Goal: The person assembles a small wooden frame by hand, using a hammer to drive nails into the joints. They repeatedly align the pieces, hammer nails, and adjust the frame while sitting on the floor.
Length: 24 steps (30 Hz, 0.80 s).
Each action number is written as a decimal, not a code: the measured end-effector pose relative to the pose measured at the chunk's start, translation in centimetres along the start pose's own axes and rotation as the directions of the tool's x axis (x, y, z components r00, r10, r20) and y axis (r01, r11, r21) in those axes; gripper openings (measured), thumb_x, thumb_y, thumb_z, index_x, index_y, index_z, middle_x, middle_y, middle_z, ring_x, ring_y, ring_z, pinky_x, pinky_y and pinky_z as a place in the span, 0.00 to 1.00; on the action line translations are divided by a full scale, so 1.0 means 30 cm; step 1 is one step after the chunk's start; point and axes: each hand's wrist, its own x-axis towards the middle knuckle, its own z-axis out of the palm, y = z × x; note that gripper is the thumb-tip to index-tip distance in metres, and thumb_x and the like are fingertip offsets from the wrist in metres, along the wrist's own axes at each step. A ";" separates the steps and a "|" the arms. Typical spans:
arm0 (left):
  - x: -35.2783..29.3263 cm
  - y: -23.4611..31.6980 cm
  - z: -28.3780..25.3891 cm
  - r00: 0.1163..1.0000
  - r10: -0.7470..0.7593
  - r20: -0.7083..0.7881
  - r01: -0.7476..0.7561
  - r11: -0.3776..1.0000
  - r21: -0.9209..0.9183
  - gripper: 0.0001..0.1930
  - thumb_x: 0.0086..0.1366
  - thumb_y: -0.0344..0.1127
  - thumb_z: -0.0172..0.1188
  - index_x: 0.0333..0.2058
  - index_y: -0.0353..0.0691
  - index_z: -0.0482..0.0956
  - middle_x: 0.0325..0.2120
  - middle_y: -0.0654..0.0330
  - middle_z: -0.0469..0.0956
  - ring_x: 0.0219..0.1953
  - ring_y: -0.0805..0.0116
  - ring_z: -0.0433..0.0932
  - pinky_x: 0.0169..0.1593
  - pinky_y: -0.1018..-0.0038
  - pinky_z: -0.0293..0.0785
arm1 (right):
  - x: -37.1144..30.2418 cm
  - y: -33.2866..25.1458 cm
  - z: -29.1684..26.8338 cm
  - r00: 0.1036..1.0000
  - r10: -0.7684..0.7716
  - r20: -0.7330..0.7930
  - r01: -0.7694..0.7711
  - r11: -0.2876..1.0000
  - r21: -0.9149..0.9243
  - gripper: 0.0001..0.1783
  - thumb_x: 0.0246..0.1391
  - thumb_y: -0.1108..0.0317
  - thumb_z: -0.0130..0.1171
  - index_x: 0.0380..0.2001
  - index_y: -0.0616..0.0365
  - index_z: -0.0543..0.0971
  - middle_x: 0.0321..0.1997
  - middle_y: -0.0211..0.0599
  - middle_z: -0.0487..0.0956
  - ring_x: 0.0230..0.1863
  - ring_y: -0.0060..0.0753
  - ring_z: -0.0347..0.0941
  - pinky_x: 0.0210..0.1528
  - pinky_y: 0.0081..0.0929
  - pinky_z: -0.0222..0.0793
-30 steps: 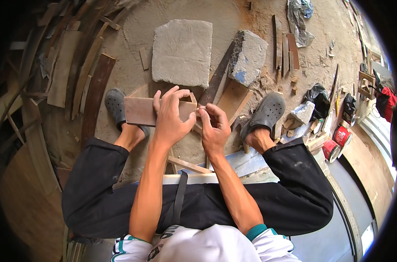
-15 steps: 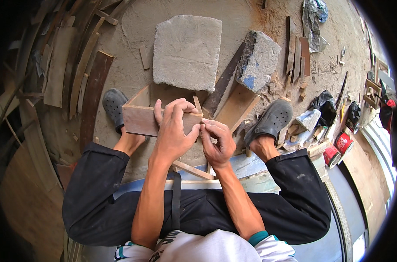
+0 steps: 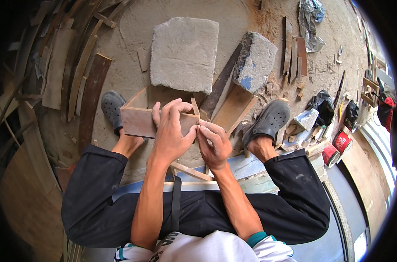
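Note:
A small open wooden box [image 3: 136,122] of thin boards is between my feet, against the near edge of a rough concrete slab [image 3: 184,54]. My left hand [image 3: 170,139] grips its near wall, fingers bent over the top edge and thumb at the right end. Right at that corner, the thumb and fingertips of my right hand [image 3: 215,146] are pinched together, touching or nearly touching the left thumb. Whatever lies in that pinch is too small to make out. A narrow wood strip [image 3: 195,106] forms the box's right side.
A handsaw [image 3: 224,85] lies beside a concrete block [image 3: 256,61] resting on a wooden board [image 3: 235,108]. Long planks [image 3: 95,94] crowd the left. To the right are wood scraps [image 3: 290,54], a black plastic bag [image 3: 324,107] and red cans [image 3: 341,140]. Clogs [image 3: 272,118] cover my feet.
The right fingers have shifted slightly at the box corner and look a little straighter. The left hand keeps its grip. The whole view has moved slightly.

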 end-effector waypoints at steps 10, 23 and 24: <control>0.004 0.006 -0.006 1.000 0.006 -0.005 -0.006 1.000 -0.007 0.27 0.50 0.28 0.66 0.49 0.42 0.65 0.47 0.59 0.73 0.63 0.54 0.64 0.69 0.49 0.39 | 0.007 -0.002 -0.004 1.000 -0.011 0.027 0.010 1.000 0.010 0.17 0.44 0.82 0.70 0.40 0.60 0.80 0.43 0.45 0.81 0.40 0.43 0.82 0.37 0.30 0.79; -0.016 -0.027 0.008 0.977 0.153 -0.150 -0.162 0.986 -0.048 0.13 0.48 0.28 0.69 0.32 0.46 0.75 0.38 0.66 0.77 0.55 0.59 0.73 0.69 0.49 0.43 | -0.002 -0.008 -0.008 0.996 -0.050 0.075 0.055 0.996 -0.069 0.24 0.40 0.88 0.63 0.44 0.59 0.82 0.46 0.46 0.81 0.41 0.43 0.82 0.38 0.32 0.81; -0.018 -0.029 0.013 0.967 0.181 -0.177 -0.190 0.981 -0.039 0.12 0.48 0.28 0.70 0.30 0.46 0.76 0.37 0.67 0.78 0.55 0.60 0.74 0.69 0.49 0.43 | -0.005 -0.007 -0.008 0.996 -0.039 0.076 0.044 0.997 -0.066 0.24 0.41 0.88 0.63 0.44 0.59 0.82 0.46 0.46 0.81 0.41 0.44 0.82 0.38 0.32 0.81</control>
